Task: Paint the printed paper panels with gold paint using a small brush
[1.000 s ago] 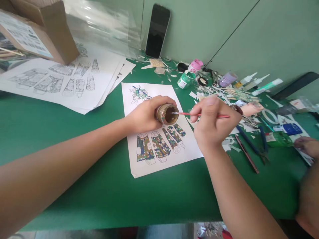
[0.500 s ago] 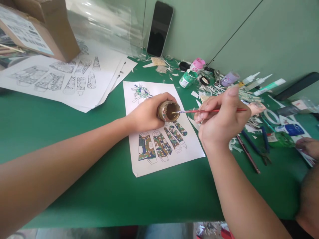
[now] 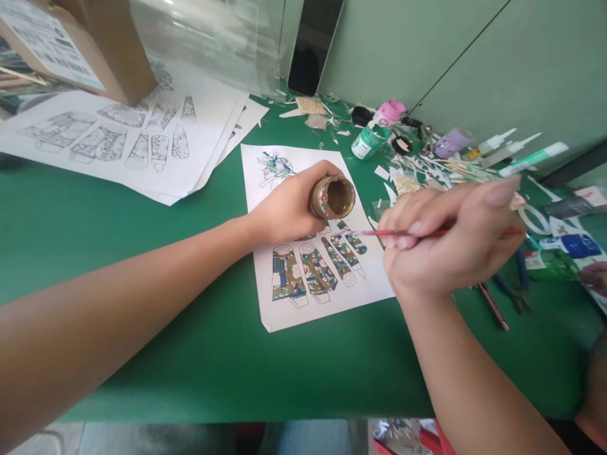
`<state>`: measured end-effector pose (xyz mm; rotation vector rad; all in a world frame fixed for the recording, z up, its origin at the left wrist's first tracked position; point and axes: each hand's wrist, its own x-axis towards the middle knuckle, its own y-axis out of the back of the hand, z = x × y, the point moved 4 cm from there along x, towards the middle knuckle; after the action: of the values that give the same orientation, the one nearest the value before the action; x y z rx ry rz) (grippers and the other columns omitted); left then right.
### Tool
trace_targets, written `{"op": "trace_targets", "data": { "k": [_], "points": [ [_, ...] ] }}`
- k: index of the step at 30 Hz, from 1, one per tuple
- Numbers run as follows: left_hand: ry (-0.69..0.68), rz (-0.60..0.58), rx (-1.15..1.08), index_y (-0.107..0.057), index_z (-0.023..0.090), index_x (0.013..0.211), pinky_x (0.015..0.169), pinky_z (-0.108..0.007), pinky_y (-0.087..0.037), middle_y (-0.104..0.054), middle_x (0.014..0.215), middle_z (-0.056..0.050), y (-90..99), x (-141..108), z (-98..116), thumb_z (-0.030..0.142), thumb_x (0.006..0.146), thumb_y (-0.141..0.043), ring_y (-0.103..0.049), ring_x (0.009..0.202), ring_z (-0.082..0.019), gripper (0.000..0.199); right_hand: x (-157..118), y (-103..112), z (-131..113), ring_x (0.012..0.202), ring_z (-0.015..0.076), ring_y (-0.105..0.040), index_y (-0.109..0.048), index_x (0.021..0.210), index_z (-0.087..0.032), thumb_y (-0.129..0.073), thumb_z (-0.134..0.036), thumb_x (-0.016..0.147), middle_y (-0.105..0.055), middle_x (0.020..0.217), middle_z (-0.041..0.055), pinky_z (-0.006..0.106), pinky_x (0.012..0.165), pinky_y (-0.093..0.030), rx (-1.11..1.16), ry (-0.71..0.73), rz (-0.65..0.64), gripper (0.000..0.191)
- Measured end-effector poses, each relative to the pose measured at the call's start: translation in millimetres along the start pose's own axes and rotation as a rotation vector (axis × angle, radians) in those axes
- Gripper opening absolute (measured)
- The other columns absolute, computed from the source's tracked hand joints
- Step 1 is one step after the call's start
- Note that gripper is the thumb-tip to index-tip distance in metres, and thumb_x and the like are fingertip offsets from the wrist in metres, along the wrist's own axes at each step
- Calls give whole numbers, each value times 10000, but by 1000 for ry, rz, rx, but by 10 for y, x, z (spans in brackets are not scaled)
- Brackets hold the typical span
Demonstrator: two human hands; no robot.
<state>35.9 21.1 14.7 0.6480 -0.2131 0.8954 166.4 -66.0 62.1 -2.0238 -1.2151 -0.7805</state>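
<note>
Left hand (image 3: 296, 205) wrapped round a brown paint jar (image 3: 333, 197), right hand (image 3: 441, 230) pinching a thin red brush (image 3: 422, 233).

From the head view, the left forearm reaches in low from the left, its fingers curled about the jar, which tips its open mouth up and rightward above the patterned sheet (image 3: 284, 314). The right forearm rises from the lower right; the wrist is bent, the fingers gathered, thumb uppermost, and the brush lies nearly level, tip over the coloured shapes just below the jar's mouth. I can't tell whether the tip touches the paper. The green paint jar (image 3: 370, 140) stands beyond, on the green table (image 3: 190, 354).
</note>
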Motion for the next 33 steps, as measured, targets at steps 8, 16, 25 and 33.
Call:
{"op": "trace_targets", "data": {
  "k": [8, 16, 25, 33],
  "points": [
    [8, 81, 10, -495, 197, 1056, 788, -372, -529, -639, 1034, -39, 29, 24, -25, 179, 615, -604, -617, 912, -215, 455, -270, -157, 123, 353, 23, -464, -523, 472, -179, -579, -287, 933, -467, 386, -66, 169, 376, -343, -328, -213, -367, 476],
    [-11, 84, 40, -480, 212, 1042, 782, -375, -529, -633, 1017, -36, 14, 35, -54, 214, 643, -625, -616, 898, -215, 425, -268, -179, 117, 360, 33, -482, -511, 469, -182, -587, -267, 920, -472, 396, -65, 176, 383, -351, -336, -235, -361, 465],
    [49, 67, 60, -472, 217, 1049, 848, -397, -535, -636, 1048, -28, 19, 37, -19, 219, 659, -631, -630, 970, -239, 420, -356, -218, 110, 424, 61, -504, -558, 516, -190, -567, -373, 941, -523, 438, -40, 226, 451, -396, -234, -236, -404, 464],
    [56, 66, 61, -478, 209, 1048, 851, -393, -538, -638, 1049, -29, 12, 32, -7, 216, 661, -619, -632, 969, -234, 412, -344, -233, 101, 415, 50, -491, -548, 508, -183, -575, -332, 941, -515, 430, -45, 213, 450, -374, -287, -228, -426, 459]
  ]
}}
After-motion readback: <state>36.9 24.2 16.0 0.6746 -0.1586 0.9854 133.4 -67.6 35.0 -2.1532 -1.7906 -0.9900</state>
